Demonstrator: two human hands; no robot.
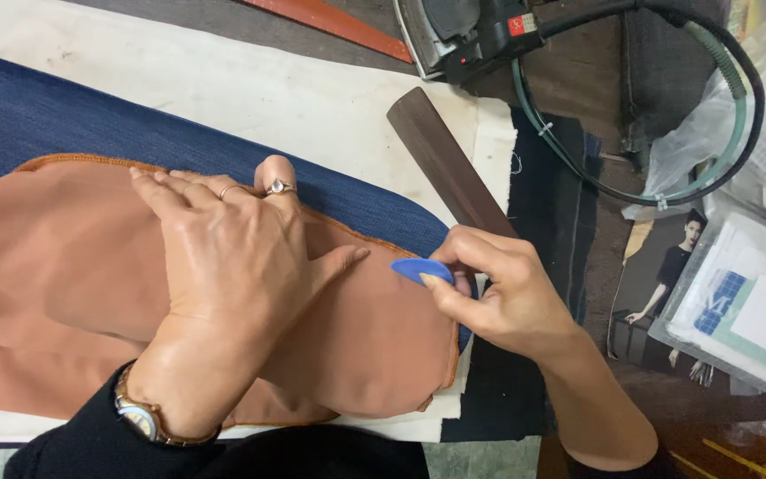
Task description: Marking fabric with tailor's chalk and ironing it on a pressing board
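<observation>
Your left hand [223,266] is closest to the lens, wristwatch [148,417] at the cuff, palm down and fingers spread flat across the tan cloth [55,266], pinning it in place. That cloth lies across the middle of the surface, on top of a dark blue fabric [64,120] that sits on a white pad [268,89]. It looks soft and light, the sort of material that creeps and wrinkles, so a flat, wide palm serves better than a grab at the edge. Your right hand [507,293] has its fingers pressed together, pinching a small blue chalk [420,269] whose tip sits at the cloth's right end; the chalk looks thin and brittle, best held near its back edge. Just beyond your knuckles lies a dark wooden ruler [445,160], angled away. Further out, an iron [467,31] rests at the top with its looped cord [711,98]. At the far right, a clear plastic sleeve [738,310] holds printed papers, beside a magazine page [658,275].
</observation>
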